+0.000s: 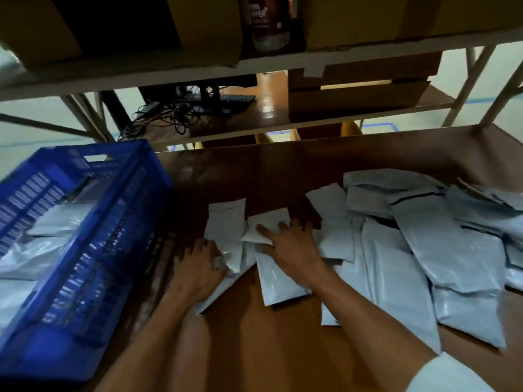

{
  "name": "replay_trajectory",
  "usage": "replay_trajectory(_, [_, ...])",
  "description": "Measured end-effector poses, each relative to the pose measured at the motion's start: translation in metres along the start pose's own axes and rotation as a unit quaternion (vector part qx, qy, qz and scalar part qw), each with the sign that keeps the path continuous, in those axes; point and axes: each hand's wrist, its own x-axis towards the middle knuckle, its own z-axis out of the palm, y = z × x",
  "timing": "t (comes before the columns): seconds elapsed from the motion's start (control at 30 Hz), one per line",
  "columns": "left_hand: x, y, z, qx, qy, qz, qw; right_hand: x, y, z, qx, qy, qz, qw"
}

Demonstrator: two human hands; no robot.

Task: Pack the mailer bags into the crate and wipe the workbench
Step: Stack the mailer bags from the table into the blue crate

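- Plainly the packing step is in hand: the brown wooden workbench (268, 343) is nowhere near ready for wiping.
- The blue slatted plastic crate (85, 278) already holds several bags.
- A loose heap of grey plastic mailer bags (424, 264) lies right of the crate (many remain).
- The right hand (291, 250), further from the crate, presses spread, straight fingers flat on bags.
- The left hand (198, 270), just beside the crate, curls its fingers round a pale mailer bag (226, 222); next, I judge, lift it leftward over the crate wall.

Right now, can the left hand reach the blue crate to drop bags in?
Probably yes. The blue crate stands close beside the left hand, on its left, with its top open and nothing showing between them. The hand already grips a mailer bag.
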Motion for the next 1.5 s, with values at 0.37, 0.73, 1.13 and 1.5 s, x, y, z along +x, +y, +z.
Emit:
replay_trajectory(0.37, [-0.016,-0.025,-0.015,-0.150,-0.057,-0.090,0.983,0.021,-0.025,-0.007,0.033,-0.144,-0.089,0.985])
replay_trajectory(0.73, [-0.009,-0.030,-0.015,-0.121,0.009,-0.082,0.989,0.009,-0.028,-0.012,0.107,-0.035,-0.064,0.992])
replay_trajectory(1.13, [-0.021,-0.095,-0.160,-0.012,0.264,-0.160,0.951,0.093,-0.103,-0.120,0.247,0.118,-0.208,0.939])
replay_trajectory(1.5, [-0.006,-0.216,-0.171,-0.047,0.098,-0.310,0.945,0.202,-0.259,-0.181,0.223,0.079,-0.313,0.920])
